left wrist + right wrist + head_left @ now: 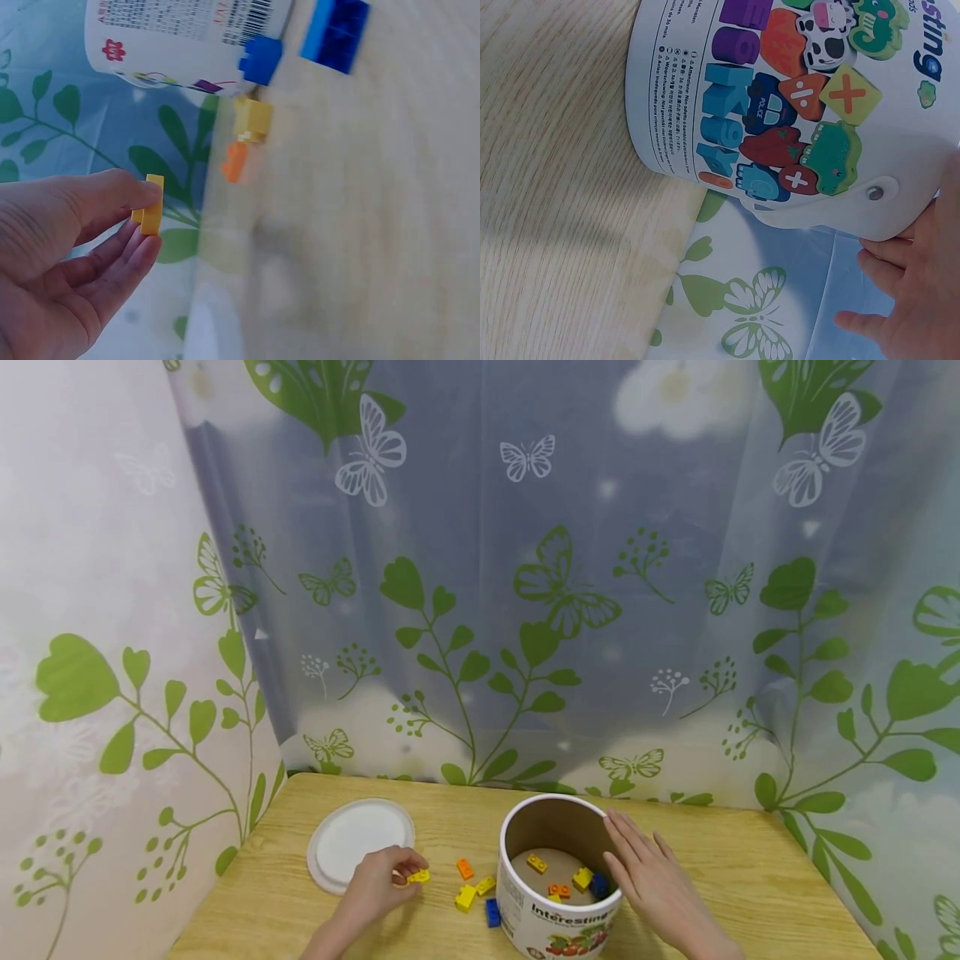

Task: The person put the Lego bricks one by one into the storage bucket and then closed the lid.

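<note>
My left hand (375, 893) pinches a flat yellow building block (154, 205) between thumb and fingertips, held left of a white printed bucket (516, 897). With its fingers straight, my right hand (660, 877) rests on the bucket's right rim. Inside the open bucket lie several blocks, among them a yellow block (536, 863), an orange block (559, 890) and a blue block (599, 886). Between the left hand and the bucket, an orange block (465, 868), two yellow blocks (465, 898) and a blue block (492, 912) lie on the table.
A round white lid (362, 837) lies on the wooden table (690, 835) behind the left hand. Curtains (480, 610) printed with leaves and butterflies hang behind the table and along its sides. A white handle (795, 217) is fixed to the bucket's side.
</note>
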`<state>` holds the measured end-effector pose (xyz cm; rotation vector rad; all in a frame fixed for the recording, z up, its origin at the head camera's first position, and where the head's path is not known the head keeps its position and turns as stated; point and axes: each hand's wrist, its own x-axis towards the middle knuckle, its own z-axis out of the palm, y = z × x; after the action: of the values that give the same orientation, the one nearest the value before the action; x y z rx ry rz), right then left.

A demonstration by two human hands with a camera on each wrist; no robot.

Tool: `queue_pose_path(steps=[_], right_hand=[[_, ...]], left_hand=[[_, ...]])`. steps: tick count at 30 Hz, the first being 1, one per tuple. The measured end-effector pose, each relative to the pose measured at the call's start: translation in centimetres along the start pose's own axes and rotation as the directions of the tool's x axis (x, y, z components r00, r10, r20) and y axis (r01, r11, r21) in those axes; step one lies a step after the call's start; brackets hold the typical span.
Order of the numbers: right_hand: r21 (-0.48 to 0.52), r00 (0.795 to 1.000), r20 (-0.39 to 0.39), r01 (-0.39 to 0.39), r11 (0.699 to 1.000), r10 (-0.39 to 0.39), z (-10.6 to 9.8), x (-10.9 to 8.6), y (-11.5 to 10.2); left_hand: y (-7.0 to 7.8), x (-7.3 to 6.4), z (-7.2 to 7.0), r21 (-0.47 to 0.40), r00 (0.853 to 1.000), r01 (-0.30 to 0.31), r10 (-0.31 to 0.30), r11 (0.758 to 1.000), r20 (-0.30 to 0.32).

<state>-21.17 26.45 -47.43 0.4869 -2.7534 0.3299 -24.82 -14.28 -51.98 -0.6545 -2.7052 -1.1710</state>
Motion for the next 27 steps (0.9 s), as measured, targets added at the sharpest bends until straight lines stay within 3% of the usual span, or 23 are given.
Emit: queue_pose_path(steps=[14,27], right_hand=[[-0.006,1.000,-0.009,0.007,1.000,-0.008,-0.1,-0.1,-0.1],[-0.002,1.000,-0.013,0.008,1.000,-0.008,0.0,-0.2,0.0]], left_hand=[[3.9,4.1,-1.2,0.071,0.996,-0.091,0.091,0.993,-0.006],[6.9,6.6,-1.1,0.073,0.981,-0.191,0.193,0.979,-0.009]])
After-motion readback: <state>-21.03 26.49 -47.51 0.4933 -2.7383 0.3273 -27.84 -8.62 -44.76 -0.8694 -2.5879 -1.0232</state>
